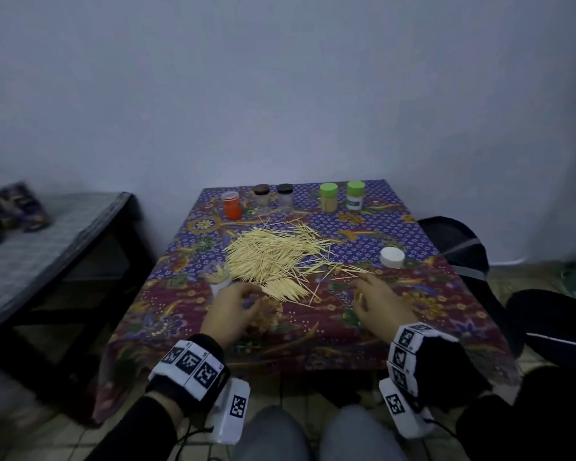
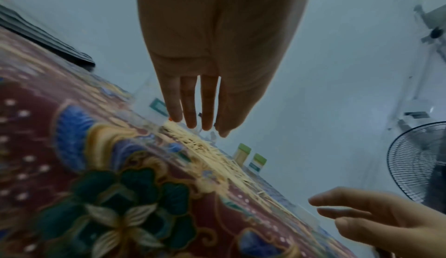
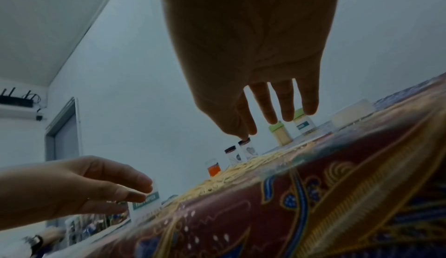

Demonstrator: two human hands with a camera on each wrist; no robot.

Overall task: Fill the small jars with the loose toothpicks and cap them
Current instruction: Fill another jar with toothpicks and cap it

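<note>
A heap of loose toothpicks (image 1: 276, 257) lies mid-table on the patterned cloth (image 1: 429, 304). A small white jar (image 1: 219, 281), uncapped and stuffed with toothpicks, stands just left of the heap; its green label shows in the right wrist view (image 3: 147, 202). My left hand (image 1: 243, 299) hovers beside that jar, fingers straight and holding nothing (image 2: 200, 124). Over the cloth near the heap's front right edge, my right hand (image 1: 368, 292) is spread and bare (image 3: 277, 119). A white cap (image 1: 392, 257) lies to the right of the heap.
Along the back edge stand an uncapped orange jar (image 1: 231, 206), a brown-capped jar (image 1: 262, 196), a black-capped jar (image 1: 285, 197) and two green-capped jars (image 1: 329, 197). A low bench (image 1: 47, 247) is on the left, a dark bag (image 1: 459, 244) on the right.
</note>
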